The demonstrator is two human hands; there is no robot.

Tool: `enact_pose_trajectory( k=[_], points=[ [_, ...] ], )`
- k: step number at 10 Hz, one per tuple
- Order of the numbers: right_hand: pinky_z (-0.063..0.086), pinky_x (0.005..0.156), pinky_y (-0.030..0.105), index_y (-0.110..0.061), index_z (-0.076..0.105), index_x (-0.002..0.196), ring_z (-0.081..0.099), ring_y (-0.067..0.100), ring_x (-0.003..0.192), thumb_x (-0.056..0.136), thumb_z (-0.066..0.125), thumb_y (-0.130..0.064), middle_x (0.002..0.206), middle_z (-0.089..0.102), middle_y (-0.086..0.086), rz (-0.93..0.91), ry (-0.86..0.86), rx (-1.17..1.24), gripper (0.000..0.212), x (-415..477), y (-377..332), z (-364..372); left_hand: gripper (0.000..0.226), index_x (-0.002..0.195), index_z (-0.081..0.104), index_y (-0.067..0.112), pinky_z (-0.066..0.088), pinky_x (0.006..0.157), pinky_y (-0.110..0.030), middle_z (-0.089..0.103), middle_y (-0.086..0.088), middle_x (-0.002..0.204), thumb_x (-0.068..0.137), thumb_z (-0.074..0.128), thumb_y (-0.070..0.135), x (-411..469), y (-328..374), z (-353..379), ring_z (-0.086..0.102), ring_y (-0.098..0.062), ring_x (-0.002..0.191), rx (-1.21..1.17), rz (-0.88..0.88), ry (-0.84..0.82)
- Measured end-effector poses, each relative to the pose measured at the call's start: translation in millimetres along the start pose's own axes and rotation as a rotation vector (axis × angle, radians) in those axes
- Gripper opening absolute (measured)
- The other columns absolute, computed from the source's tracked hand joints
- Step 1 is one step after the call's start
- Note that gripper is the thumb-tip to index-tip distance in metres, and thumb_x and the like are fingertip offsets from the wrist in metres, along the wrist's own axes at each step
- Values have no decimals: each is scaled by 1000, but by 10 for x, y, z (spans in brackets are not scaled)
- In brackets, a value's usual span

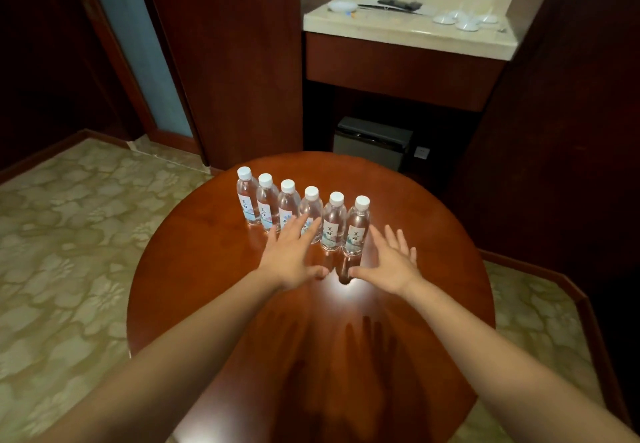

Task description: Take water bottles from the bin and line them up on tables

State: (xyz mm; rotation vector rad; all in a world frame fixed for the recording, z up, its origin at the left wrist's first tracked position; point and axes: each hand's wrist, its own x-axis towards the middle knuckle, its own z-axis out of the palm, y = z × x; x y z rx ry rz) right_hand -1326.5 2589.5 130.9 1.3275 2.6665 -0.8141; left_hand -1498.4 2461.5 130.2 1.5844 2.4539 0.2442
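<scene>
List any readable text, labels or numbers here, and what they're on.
Nothing can be quoted as it reads.
Labels on the water bottles: two dark stacked characters above a blue picture, too blurred to read.
Items on the counter: too small, no legible text.

Six bottles [311, 207] stand in a row on the round worktop [207, 269] at frame centre, the row slanting from upper left to lower right. The left hand [294, 255] lies before the third and fourth bottles, overlapping them. The right hand [391, 262] is just right of the last bottle. Behind, at upper right, a second worktop [398, 32] stands with a box [374, 144] beneath it.
</scene>
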Motion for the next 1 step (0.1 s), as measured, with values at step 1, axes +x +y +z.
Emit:
enact_pose_trajectory(
  k=[1],
  points=[
    [-9,120,55,-35,0,157,-21,25,151,76,67,-66,166,-14,2,-8,18,-56,110,-263,-49,94,99,153,-5,38,-8,117,-55,-11,2,164,81,55,69,-217,-6,50,-14,-24,149,-23,-44,-64]
  ],
)
